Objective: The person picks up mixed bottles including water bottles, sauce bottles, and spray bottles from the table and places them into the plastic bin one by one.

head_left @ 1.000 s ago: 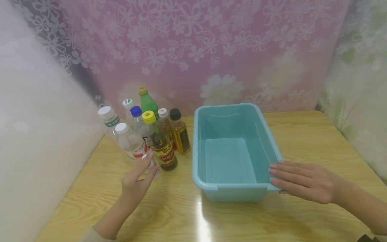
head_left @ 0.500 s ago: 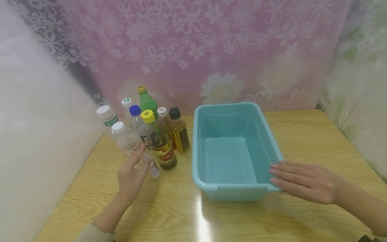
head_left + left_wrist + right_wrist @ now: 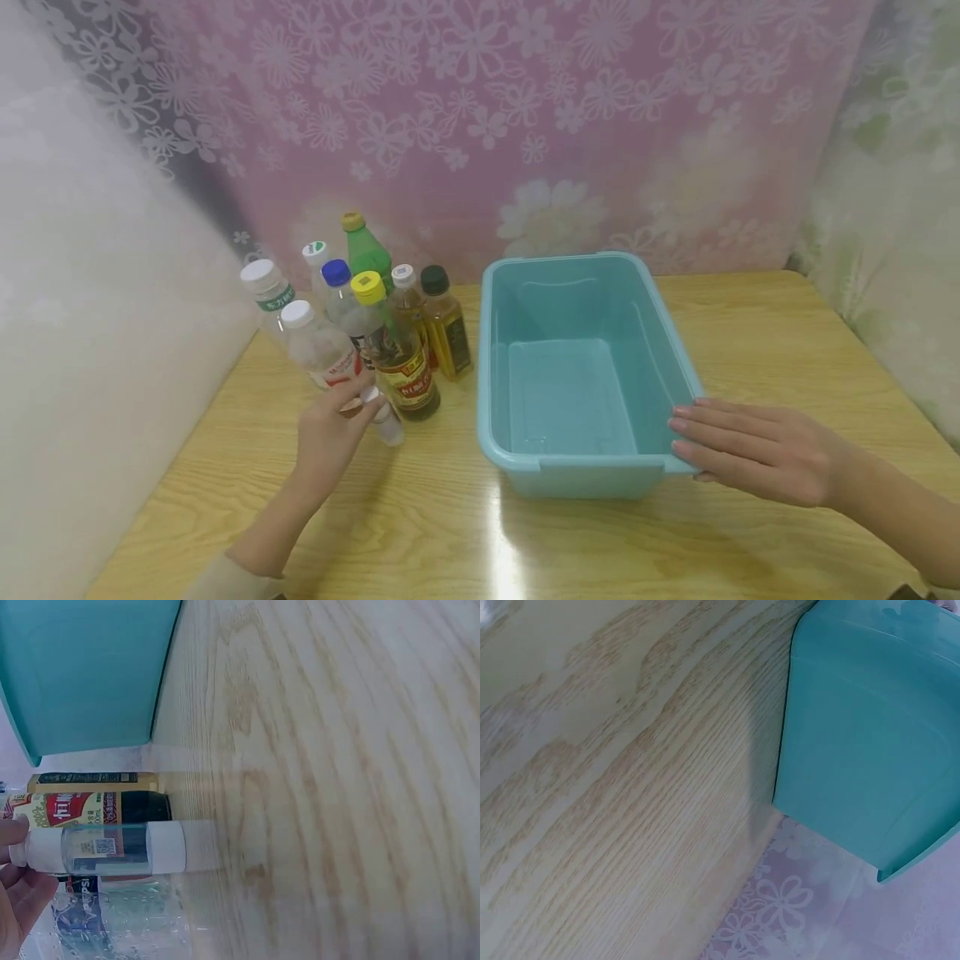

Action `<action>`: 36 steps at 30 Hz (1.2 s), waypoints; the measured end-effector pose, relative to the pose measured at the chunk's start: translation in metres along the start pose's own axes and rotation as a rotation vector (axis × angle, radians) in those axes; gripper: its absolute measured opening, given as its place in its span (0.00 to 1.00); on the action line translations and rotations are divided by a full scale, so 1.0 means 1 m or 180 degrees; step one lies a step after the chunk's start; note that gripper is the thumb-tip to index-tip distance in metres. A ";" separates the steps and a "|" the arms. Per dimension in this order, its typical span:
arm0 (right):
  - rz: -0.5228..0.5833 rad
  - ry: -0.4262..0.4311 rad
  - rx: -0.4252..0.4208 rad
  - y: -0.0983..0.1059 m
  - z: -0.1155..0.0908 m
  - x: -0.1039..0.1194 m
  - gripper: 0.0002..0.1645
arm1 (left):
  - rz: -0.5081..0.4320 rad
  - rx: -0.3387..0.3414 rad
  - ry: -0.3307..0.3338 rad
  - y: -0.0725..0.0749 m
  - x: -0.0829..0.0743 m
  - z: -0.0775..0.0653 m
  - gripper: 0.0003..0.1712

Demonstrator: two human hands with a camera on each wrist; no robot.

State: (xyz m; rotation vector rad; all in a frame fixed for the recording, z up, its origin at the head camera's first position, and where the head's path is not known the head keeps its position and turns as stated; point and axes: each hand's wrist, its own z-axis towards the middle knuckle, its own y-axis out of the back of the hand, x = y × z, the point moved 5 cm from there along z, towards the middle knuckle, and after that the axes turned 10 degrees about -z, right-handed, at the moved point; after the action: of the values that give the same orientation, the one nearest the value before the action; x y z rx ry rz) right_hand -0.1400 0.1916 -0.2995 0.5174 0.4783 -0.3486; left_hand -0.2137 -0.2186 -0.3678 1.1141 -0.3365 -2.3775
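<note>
The left hand point(image 3: 327, 437) pinches a small clear bottle point(image 3: 388, 427) by its cap, just beside the yellow-capped sauce bottle point(image 3: 411, 379); the right hand point(image 3: 765, 450) lies straight-fingered on the blue tub point(image 3: 592, 462). I'd fear a sideways pull toppling that neighbour, or so high a grip slipping.

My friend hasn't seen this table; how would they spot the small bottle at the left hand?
Find the teal tub, then the bottles standing to its left. At their near edge, the left hand pinches a small clear bottle: the smallest there, white at both ends.
</note>
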 end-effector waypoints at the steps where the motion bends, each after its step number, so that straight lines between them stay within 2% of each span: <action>1: -0.0001 0.0000 -0.0010 0.000 0.000 0.000 0.17 | 0.0040 0.0056 -0.0005 -0.001 -0.001 0.000 0.18; 4: 0.0001 -0.0005 -0.0017 0.000 -0.001 0.001 0.17 | 0.0012 0.0259 0.0122 -0.004 -0.003 0.000 0.17; 9: -0.0005 -0.0033 -0.0002 0.001 -0.002 0.001 0.17 | -0.0196 0.0462 0.0511 -0.008 -0.003 -0.004 0.18; 16: 0.0007 -0.0058 0.0002 0.001 -0.004 0.001 0.17 | -0.0383 0.0626 0.0538 -0.015 -0.009 -0.008 0.17; 22: -0.0003 -0.0031 -0.0008 0.000 -0.003 0.000 0.17 | -0.0560 0.0922 0.0715 -0.026 -0.017 -0.006 0.18; 25: 0.0020 -0.0021 -0.0010 0.000 -0.002 -0.001 0.17 | -0.0560 0.1114 0.0628 -0.029 -0.028 0.001 0.19; 28: 0.0040 -0.0014 0.0009 0.000 -0.002 -0.001 0.18 | -0.0427 0.1248 0.0422 -0.030 -0.039 0.013 0.19; 33: 0.0037 -0.0001 0.0038 0.000 -0.003 -0.002 0.18 | -0.0112 0.1366 0.0146 -0.028 -0.057 0.032 0.18; 36: 0.0028 0.0009 0.0045 0.000 -0.003 -0.002 0.18 | -0.0058 0.1440 0.0058 -0.027 -0.068 0.043 0.18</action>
State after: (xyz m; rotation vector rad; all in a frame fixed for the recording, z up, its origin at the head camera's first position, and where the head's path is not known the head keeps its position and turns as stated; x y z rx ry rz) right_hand -0.1428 0.1941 -0.3010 0.5338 0.4766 -0.3431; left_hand -0.2184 -0.1594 -0.3079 1.3332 -0.8940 -2.3671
